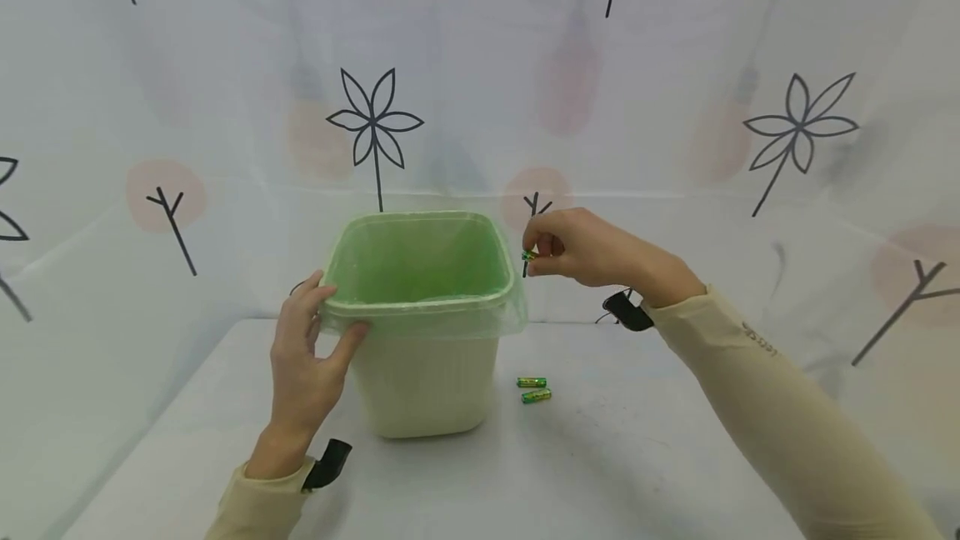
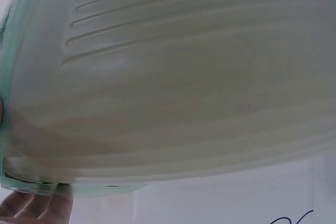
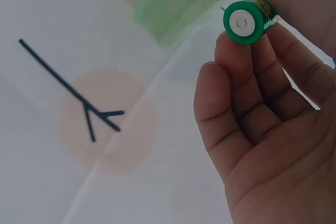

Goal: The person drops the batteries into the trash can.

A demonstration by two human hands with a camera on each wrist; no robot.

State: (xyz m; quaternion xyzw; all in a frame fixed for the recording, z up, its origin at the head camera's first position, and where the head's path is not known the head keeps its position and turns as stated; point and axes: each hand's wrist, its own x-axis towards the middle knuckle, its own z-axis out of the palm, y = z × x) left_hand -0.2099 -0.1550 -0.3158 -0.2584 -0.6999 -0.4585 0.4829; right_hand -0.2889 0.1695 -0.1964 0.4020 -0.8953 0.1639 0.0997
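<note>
A cream bin [image 1: 427, 382] stands upright on the table, lined with a thin green bag [image 1: 420, 252] folded over its rim. My left hand [image 1: 311, 357] grips the bin's rim at the left corner, thumb on the outer front. In the left wrist view the bin's ribbed wall [image 2: 184, 87] fills most of the picture, and some fingers [image 2: 55, 205] show at the lined rim. My right hand [image 1: 588, 248] pinches a green battery [image 3: 249, 22] between thumb and fingers, in the air just right of the rim. The battery's flat silver end faces the right wrist camera.
Two more green batteries, one behind [image 1: 532, 382] and one in front [image 1: 536, 396], lie on the white table [image 1: 600, 457] right of the bin. A white cloth [image 1: 465, 107] with plant drawings hangs behind the table. Each wrist carries a small black camera mount [image 1: 628, 312].
</note>
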